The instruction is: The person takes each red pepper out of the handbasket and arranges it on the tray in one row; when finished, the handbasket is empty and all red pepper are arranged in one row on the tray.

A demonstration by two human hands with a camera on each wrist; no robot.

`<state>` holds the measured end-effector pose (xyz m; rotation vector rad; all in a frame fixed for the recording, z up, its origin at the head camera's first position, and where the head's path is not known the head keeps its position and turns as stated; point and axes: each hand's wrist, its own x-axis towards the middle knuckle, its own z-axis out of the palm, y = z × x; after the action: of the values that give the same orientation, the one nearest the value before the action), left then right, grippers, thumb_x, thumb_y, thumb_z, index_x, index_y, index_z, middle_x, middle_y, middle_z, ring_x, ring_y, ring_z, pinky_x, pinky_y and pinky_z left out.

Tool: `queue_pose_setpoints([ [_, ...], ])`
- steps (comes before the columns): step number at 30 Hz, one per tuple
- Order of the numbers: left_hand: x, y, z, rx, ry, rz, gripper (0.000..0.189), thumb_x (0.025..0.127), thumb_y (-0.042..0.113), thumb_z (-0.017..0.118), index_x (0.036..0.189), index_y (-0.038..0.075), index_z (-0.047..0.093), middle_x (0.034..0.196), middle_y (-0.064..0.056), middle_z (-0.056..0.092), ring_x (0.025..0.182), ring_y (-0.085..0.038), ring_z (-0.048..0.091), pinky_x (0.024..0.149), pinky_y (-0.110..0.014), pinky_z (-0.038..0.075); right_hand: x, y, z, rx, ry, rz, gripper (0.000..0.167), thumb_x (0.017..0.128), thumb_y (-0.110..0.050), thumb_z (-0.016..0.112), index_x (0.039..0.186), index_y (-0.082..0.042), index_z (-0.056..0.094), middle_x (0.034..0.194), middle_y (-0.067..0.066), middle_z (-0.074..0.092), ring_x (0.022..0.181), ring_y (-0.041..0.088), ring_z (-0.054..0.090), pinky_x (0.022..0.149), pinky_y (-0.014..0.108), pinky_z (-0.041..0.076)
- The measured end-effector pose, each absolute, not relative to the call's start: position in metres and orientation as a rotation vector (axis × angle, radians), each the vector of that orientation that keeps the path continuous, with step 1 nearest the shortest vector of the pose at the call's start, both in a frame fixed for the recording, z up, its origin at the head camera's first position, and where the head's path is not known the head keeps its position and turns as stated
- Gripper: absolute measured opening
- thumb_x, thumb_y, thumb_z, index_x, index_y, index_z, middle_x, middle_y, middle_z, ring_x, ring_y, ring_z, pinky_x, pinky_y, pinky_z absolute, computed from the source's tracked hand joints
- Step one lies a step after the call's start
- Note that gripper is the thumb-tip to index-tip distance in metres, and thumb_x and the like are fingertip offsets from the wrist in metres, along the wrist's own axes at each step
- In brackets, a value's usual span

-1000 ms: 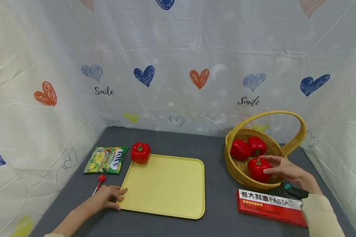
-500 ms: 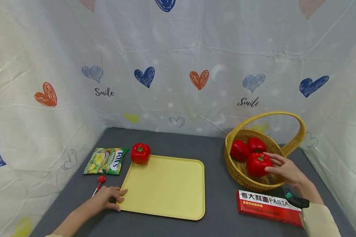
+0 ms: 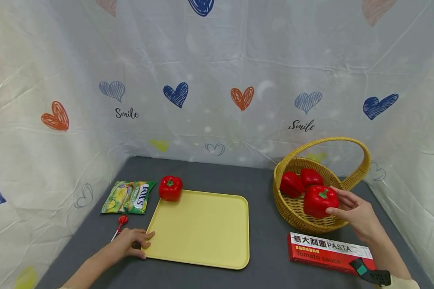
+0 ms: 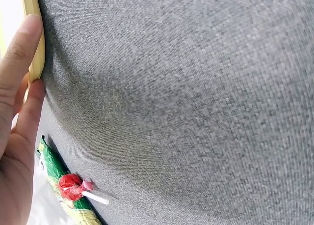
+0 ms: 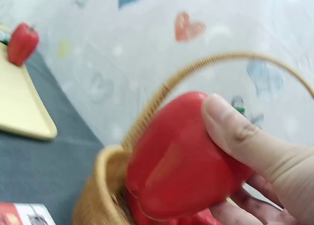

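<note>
My right hand (image 3: 358, 212) holds a red bell pepper (image 3: 320, 200) with a green stem, thumb on one side and fingers on the other. In the head view this pepper overlaps the yellow wicker basket (image 3: 285, 208), where two more red bell peppers (image 3: 291, 184) lie. The right wrist view shows the held pepper (image 5: 181, 161) beside the basket's rim, most fingers hidden behind it. My left hand (image 3: 128, 243) grips the near left corner of the yellow tray (image 3: 202, 228), fingertips at its rim (image 4: 37, 58). Another red bell pepper (image 3: 170, 188) stands at the tray's far left corner.
A green and yellow candy bag (image 3: 128, 197) lies at the left, with a red lollipop (image 3: 123, 220) between it and my left hand. A red and white pasta box (image 3: 329, 253) lies before the basket. A tall handle (image 3: 329, 139) arches over the basket. Patterned cloth hangs behind.
My right hand has lifted the bell pepper inside the basket, tilted it and drawn it slightly back to the right. My left hand stays at the tray corner.
</note>
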<state>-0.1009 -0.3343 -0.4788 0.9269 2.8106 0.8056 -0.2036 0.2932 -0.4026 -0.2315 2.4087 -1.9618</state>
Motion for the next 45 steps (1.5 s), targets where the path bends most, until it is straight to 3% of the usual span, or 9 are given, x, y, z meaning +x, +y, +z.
queue_pose_setpoints([
  [10, -0.099, -0.334, -0.478, 0.920, 2.800, 0.822, 0.045, 0.069, 0.036, 0.080, 0.099, 0.003, 0.077, 0.113, -0.022, 0.066, 0.102, -0.034, 0.064, 0.081, -0.030, 0.053, -0.187, 0.247, -0.388, -0.212, 2.296, -2.029, 0.047, 0.083, -0.003, 0.073, 0.122, -0.027, 0.064, 0.103, -0.026, 0.063, 0.094, -0.009, 0.060, 0.071, 0.019, 0.053],
  [15, -0.099, -0.333, -0.476, 0.801, 2.758, 0.843, 0.047, 0.070, 0.038, 0.078, 0.102, 0.004, 0.076, 0.117, -0.022, 0.064, 0.105, -0.037, 0.062, 0.083, -0.029, 0.052, -0.190, 0.223, -0.387, -0.235, 2.334, -1.937, 0.051, 0.084, -0.010, 0.073, 0.133, -0.013, 0.057, 0.108, -0.024, 0.062, 0.097, -0.010, 0.058, 0.074, 0.021, 0.053],
  [20, -0.098, -0.332, -0.476, 0.800, 2.761, 0.864, 0.046, 0.069, 0.036, 0.080, 0.100, 0.003, 0.075, 0.115, -0.023, 0.064, 0.104, -0.037, 0.063, 0.084, -0.031, 0.052, -0.197, 0.196, -0.390, -0.283, 2.298, -1.911, 0.061, 0.085, -0.010, 0.073, 0.138, 0.004, 0.046, 0.126, -0.001, 0.061, 0.101, -0.007, 0.058, 0.079, 0.025, 0.053],
  [24, -0.098, -0.332, -0.475, 0.799, 2.768, 0.857, 0.047, 0.069, 0.037, 0.079, 0.101, 0.002, 0.075, 0.115, -0.022, 0.064, 0.104, -0.038, 0.063, 0.084, -0.033, 0.052, -0.204, 0.172, -0.396, -0.302, 2.255, -1.926, 0.064, 0.084, -0.008, 0.074, 0.139, 0.007, 0.043, 0.137, 0.019, 0.052, 0.107, 0.001, 0.059, 0.082, 0.027, 0.052],
  [28, -0.098, -0.332, -0.474, 0.760, 2.761, 0.857, 0.049, 0.070, 0.038, 0.079, 0.103, 0.002, 0.075, 0.116, -0.022, 0.064, 0.105, -0.042, 0.061, 0.084, -0.035, 0.052, -0.212, 0.148, -0.405, -0.333, 2.187, -1.965, 0.064, 0.083, -0.002, 0.073, 0.138, 0.007, 0.043, 0.139, 0.027, 0.047, 0.110, 0.009, 0.060, 0.083, 0.028, 0.052],
  [32, -0.098, -0.331, -0.474, 0.764, 2.766, 0.859, 0.048, 0.071, 0.037, 0.079, 0.103, 0.001, 0.075, 0.116, -0.022, 0.064, 0.105, -0.043, 0.061, 0.084, -0.034, 0.052, -0.222, 0.125, -0.416, -0.330, 2.106, -2.002, 0.064, 0.081, 0.004, 0.073, 0.137, 0.009, 0.043, 0.139, 0.027, 0.046, 0.115, 0.016, 0.059, 0.085, 0.029, 0.051],
  [37, -0.097, -0.331, -0.474, 0.799, 2.778, 0.869, 0.045, 0.071, 0.033, 0.080, 0.102, 0.001, 0.075, 0.115, -0.023, 0.064, 0.103, -0.043, 0.061, 0.083, -0.032, 0.053, -0.233, 0.095, -0.430, -0.328, 2.046, -2.023, 0.064, 0.078, 0.008, 0.074, 0.135, 0.010, 0.044, 0.139, 0.026, 0.047, 0.128, 0.032, 0.048, 0.088, 0.031, 0.049],
  [45, -0.096, -0.330, -0.474, 0.771, 2.770, 0.874, 0.047, 0.070, 0.034, 0.080, 0.102, 0.001, 0.075, 0.116, -0.023, 0.064, 0.105, -0.043, 0.061, 0.085, -0.033, 0.052, -0.247, 0.049, -0.450, -0.429, 2.045, -2.041, 0.063, 0.073, 0.010, 0.077, 0.130, 0.007, 0.051, 0.133, 0.025, 0.053, 0.126, 0.036, 0.049, 0.090, 0.038, 0.048],
])
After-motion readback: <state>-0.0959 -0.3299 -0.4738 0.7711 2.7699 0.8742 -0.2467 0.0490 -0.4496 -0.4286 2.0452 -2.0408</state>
